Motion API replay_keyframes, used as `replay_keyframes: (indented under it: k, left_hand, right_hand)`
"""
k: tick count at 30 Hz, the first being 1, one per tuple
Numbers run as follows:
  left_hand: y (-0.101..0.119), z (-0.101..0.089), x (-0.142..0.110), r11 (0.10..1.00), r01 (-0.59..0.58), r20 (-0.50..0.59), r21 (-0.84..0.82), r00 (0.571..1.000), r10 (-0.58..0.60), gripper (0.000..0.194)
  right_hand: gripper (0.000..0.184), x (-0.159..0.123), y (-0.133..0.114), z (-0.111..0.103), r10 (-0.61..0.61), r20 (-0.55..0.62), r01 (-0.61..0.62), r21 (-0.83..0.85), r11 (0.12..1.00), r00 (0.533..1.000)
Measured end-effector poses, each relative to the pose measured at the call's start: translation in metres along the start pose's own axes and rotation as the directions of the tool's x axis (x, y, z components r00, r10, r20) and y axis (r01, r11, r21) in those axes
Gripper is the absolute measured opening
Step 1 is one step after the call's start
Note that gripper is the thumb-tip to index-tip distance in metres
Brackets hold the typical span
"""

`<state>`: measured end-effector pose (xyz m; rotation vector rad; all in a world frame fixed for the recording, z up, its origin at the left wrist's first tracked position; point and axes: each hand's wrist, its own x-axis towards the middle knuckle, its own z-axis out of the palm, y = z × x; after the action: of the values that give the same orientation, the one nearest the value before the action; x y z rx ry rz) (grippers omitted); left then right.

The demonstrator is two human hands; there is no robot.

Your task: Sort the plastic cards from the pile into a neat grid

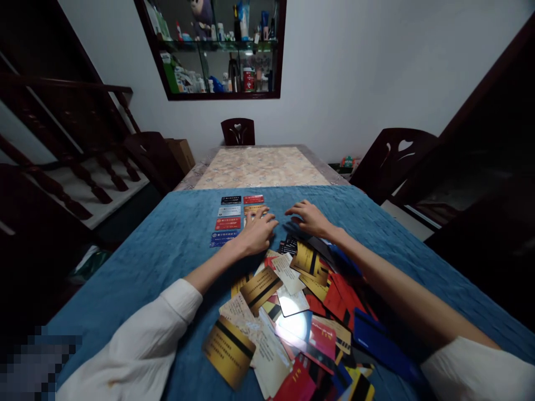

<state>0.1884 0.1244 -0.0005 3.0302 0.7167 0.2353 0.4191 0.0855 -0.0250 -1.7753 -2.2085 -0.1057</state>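
My left hand (256, 233) reaches over the right column of laid-out cards, its fingers spread and resting on or just above a gold card (254, 209). It hides part of that column. In the left column lie a black card (231, 200), a silver card (229, 211), a red card (228, 223) and a blue card (223, 239). A red card (253, 199) tops the right column. My right hand (310, 218) hovers low over the cloth to the right, fingers apart, nothing visible in it. Nearer to me spreads a loose pile of mixed cards (261, 289), gold, red, white and blue.
A blue cloth (179, 239) covers the near part of the table; its patterned far part (263, 167) is bare. Dark wooden chairs (238, 132) stand around it. A glass-shelved wall cabinet (221, 97) is behind, and a stair railing (67, 83) on the left.
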Motion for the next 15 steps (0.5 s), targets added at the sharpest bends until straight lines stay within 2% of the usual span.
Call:
replay_keyframes:
  k: [7,15]
  left_hand:
    - [0.04,0.0,-0.008,0.994,-0.103,0.031,-0.026,0.994,0.104,0.039]
    - [0.07,0.002,0.011,0.973,-0.205,0.052,-0.108,0.976,0.212,0.032]
  right_hand:
    - [0.031,-0.06,-0.003,-0.015,0.069,-0.055,-0.072,-0.048,0.996,0.996]
    - [0.028,-0.114,0.009,-0.021,0.132,-0.058,-0.14,-0.157,0.978,0.989]
